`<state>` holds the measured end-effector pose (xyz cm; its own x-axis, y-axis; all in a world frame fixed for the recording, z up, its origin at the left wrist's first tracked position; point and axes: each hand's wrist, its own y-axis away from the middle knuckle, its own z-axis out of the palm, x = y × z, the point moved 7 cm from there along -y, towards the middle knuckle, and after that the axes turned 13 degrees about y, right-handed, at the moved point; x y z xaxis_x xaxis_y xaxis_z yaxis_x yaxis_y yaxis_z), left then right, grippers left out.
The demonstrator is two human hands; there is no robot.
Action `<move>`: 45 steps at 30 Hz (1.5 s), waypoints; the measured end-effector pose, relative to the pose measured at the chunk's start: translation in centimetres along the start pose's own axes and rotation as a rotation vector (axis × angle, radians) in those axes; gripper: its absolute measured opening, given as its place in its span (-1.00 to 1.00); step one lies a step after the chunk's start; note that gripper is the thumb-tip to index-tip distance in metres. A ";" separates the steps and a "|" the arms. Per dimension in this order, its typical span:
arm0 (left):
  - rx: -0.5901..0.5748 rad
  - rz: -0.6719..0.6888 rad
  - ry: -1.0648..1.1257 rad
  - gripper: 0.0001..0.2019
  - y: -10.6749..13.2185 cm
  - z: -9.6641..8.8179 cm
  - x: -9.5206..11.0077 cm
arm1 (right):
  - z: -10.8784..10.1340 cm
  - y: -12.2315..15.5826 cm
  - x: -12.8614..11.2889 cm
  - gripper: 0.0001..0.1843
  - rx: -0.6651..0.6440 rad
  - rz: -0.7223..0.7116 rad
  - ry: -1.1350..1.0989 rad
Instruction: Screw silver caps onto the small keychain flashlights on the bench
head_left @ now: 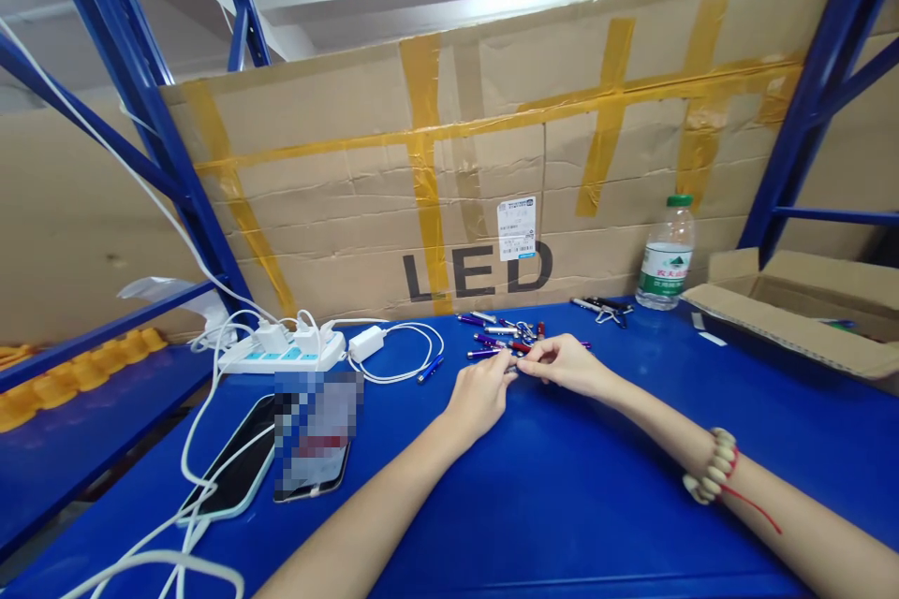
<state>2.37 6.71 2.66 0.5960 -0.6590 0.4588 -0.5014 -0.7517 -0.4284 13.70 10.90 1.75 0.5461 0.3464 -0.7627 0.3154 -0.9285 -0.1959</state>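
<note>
My left hand [483, 390] is closed, its fingertips pinched together at the near edge of a pile of short pen-like metal tubes [484, 340]. From the right, my right hand [567, 365] meets it, also closed in a pinch of thumb and finger. Between the two sets of fingertips is a small silvery thing [513, 366], mostly hidden, whose kind I cannot make out. The tubes beyond the hands are purple, red and silver, with metal clips [525, 330] among them. A single blue tube [430, 369] lies apart to the left.
On the left, a white power strip [281, 354] feeds looping white cables and a charger [366, 343]. Two phones [243, 463] [319, 449] lie in front. Several silver and black tubes [604, 307], a water bottle [666, 267] and an open cardboard box [793, 309] stand right; a cardboard sheet [337, 225] walls the back.
</note>
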 end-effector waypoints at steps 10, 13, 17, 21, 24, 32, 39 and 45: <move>0.019 -0.093 -0.113 -0.91 -0.3 0.2 -0.5 | -0.5 0.3 -1.1 -0.64 0.080 -0.094 0.190; 0.088 -0.107 -0.139 -0.88 -0.4 -0.3 -0.2 | -2.5 0.7 -2.0 -0.70 0.227 -0.132 0.462; 0.115 -0.154 -0.189 -0.85 -0.4 -0.6 -0.2 | -3.4 1.1 -2.9 -0.78 0.219 -0.247 0.713; 0.110 -0.156 -0.232 -0.82 -0.4 -0.6 0.0 | -1.6 1.1 -2.8 -0.85 0.057 -0.350 0.753; 0.117 -0.177 -0.249 -0.81 -0.3 -0.6 -0.2 | -0.4 1.1 -2.6 -0.90 0.007 -0.380 0.778; 0.215 -0.290 -0.205 -0.81 -0.1 -1.2 -1.4 | -1.0 0.8 -1.5 -0.70 0.058 -0.286 0.930; 0.213 -0.296 -0.175 -0.82 -0.1 -1.1 -1.5 | -0.9 0.6 -0.8 -0.75 0.014 -0.214 1.004; 0.217 -0.300 -0.178 -0.82 -0.1 -1.1 -1.5 | -1.7 0.4 -0.4 -0.82 0.034 -0.139 0.992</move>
<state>0.83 7.80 2.88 0.8045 -0.3820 0.4548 -0.1560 -0.8747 -0.4588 14.88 10.57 3.04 0.9114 0.3923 0.1240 0.4114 -0.8693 -0.2739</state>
